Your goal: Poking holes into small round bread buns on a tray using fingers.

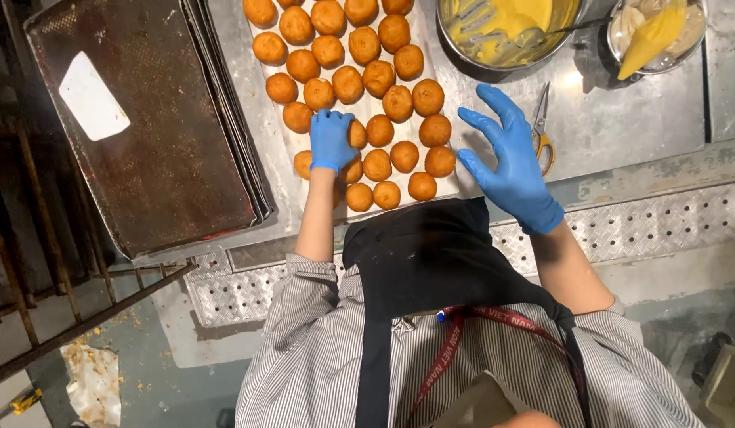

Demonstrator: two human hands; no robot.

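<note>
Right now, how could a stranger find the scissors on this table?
Start at the metal bowl of yellow batter at the steel table's far edge. Come toward the right hand in its blue glove. The scissors lie beside its fingers, the only tool with yellow handles.

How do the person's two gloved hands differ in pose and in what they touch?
The left hand is closed, fingers curled down on the golden round buns; the right hand is open, fingers spread. The left hand rests on the buns over the paper-lined tray; the right hand hovers beside the tray, above the steel table, near the scissors, touching nothing clearly. Both wear blue gloves.
</note>
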